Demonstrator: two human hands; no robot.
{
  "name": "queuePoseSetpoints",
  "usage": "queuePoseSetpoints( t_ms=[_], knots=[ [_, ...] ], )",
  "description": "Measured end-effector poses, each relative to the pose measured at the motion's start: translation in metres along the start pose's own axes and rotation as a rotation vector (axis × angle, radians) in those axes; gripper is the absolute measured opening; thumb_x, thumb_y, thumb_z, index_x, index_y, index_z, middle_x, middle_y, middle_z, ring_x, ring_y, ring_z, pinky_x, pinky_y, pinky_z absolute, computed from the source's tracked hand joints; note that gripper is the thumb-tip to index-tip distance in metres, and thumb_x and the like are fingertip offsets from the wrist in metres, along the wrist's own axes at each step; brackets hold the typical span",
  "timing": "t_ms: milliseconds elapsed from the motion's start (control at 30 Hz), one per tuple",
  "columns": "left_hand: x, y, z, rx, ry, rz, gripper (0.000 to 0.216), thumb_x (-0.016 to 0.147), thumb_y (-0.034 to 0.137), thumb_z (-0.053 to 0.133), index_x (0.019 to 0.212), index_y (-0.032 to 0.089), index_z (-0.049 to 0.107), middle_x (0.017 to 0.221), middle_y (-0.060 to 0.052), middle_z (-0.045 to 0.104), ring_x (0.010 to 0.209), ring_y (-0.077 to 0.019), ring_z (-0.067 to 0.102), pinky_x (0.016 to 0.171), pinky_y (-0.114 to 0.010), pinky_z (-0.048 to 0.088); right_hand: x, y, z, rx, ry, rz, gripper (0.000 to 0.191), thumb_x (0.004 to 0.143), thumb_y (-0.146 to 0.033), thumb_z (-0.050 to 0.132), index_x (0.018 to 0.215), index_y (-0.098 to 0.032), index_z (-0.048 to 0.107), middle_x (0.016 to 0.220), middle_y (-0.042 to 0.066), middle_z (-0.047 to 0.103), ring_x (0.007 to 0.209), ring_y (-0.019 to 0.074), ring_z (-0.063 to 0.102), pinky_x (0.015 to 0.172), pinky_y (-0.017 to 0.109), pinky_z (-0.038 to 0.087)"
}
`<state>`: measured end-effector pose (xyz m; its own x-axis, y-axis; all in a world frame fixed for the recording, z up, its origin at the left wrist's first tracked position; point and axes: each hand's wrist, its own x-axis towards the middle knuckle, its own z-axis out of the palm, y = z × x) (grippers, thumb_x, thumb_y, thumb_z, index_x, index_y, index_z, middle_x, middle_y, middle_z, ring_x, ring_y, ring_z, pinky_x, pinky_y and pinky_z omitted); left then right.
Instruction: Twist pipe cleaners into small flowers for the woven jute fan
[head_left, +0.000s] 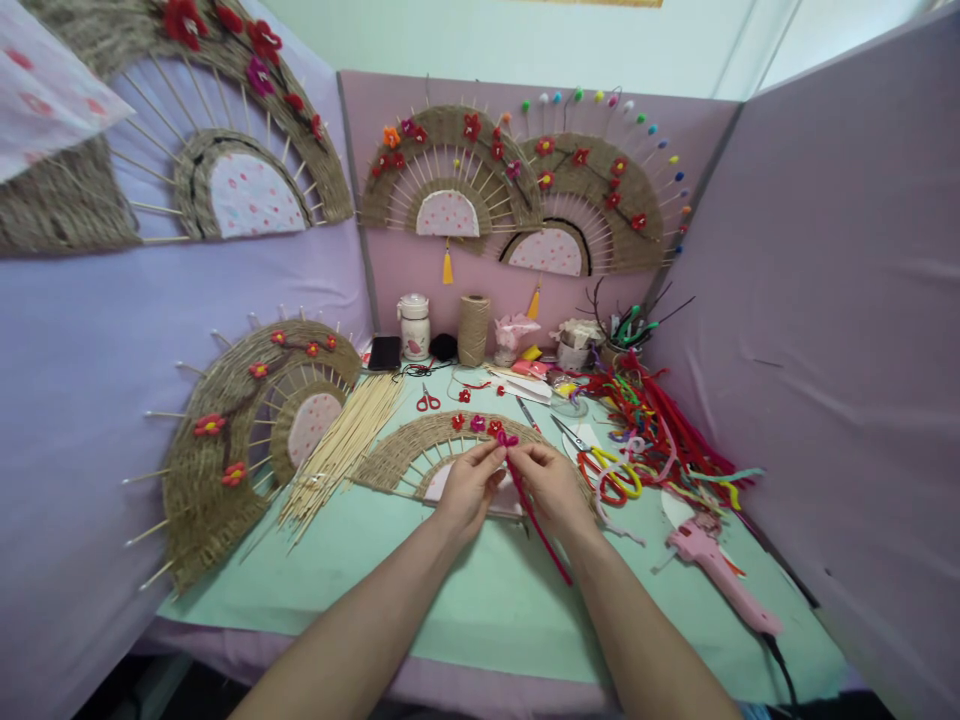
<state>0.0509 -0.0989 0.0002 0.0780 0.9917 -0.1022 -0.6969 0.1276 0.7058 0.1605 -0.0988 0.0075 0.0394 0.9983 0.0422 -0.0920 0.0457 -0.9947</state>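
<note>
**Kid 1:** One long fuzzy wire (544, 536). What colour is it?

**Kid 2:** Red, with a pink curl on top. It sits between both hands, just over the brown woven fan (401, 455).

**Kid 1:** How are the hands?

**Kid 2:** The left hand (469, 490) and right hand (553, 485) are close together, with fingers pinched on the wire near its top.

**Kid 1:** And around them?

**Kid 2:** A green table (480, 600), thin sticks (341, 455), a pink glue gun (712, 565), and purple walls (825, 300) with other fans (450, 165).

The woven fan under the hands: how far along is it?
Done: the fan is woven, with three flowers on its arc. In hand: left hand and right hand twist a red pipe cleaner into another. Left, probably: more flowers, judging by the wall fans.
</note>
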Motion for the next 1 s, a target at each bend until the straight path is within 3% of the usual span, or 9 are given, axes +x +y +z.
queuePoseSetpoints(
  t_ms=[133, 367, 567, 767, 1000],
  knots=[
    [0.004, 0.006, -0.002, -0.035, -0.027, 0.042, 0.022, 0.060, 0.023, 0.078, 0.076, 0.014, 0.066, 0.079, -0.003, 0.067, 0.075, -0.0097, 0.059, 0.075, -0.022, 0.045, -0.002, -0.003, -0.001, -0.095, -0.055, 0.079, 0.031, 0.068, -0.046, 0.064, 0.058, -0.018, 0.054, 0.042, -0.007, 0.039, 0.038, 0.0075, 0.031, 0.038, 0.022, 0.022],
    [0.003, 0.015, -0.004, 0.125, -0.038, 0.001, 0.027, 0.062, 0.028, 0.076, 0.078, 0.013, 0.062, 0.068, -0.002, 0.065, 0.059, -0.0078, 0.058, 0.061, -0.019, 0.046, 0.013, -0.001, -0.020, -0.064, 0.039, -0.057, 0.025, 0.068, -0.042, 0.065, 0.075, -0.019, 0.065, 0.056, -0.004, 0.053, 0.048, 0.0081, 0.039, 0.047, 0.022, 0.031],
    [0.002, 0.010, -0.007, 0.356, -0.108, -0.027, 0.028, 0.062, 0.031, 0.076, 0.079, 0.010, 0.066, 0.067, -0.002, 0.063, 0.056, -0.0070, 0.056, 0.058, -0.018, 0.045, 0.016, -0.002, -0.029, -0.034, -0.090, -0.092, 0.026, 0.069, -0.042, 0.067, 0.081, -0.019, 0.068, 0.072, 0.001, 0.063, 0.058, 0.0105, 0.049, 0.054, 0.023, 0.037],
    [0.001, 0.015, -0.009, 0.270, -0.185, -0.224, 0.027, 0.067, 0.030, 0.073, 0.082, 0.009, 0.068, 0.068, -0.006, 0.065, 0.061, -0.0090, 0.058, 0.059, -0.019, 0.046, 0.015, -0.002, -0.032, -0.120, -0.155, -0.129, 0.025, 0.069, -0.040, 0.067, 0.077, -0.017, 0.068, 0.068, 0.002, 0.063, 0.061, 0.0124, 0.052, 0.059, 0.025, 0.041],
    [0.000, 0.022, -0.011, 0.200, -0.211, -0.396, 0.012, 0.069, 0.011, 0.067, 0.081, 0.006, 0.067, 0.071, -0.008, 0.067, 0.062, -0.0086, 0.059, 0.063, -0.018, 0.047, 0.012, -0.013, -0.036, -0.224, -0.222, -0.131, 0.019, 0.071, -0.035, 0.064, 0.075, -0.017, 0.066, 0.068, 0.000, 0.062, 0.062, 0.0117, 0.052, 0.061, 0.024, 0.040]
  ],
)
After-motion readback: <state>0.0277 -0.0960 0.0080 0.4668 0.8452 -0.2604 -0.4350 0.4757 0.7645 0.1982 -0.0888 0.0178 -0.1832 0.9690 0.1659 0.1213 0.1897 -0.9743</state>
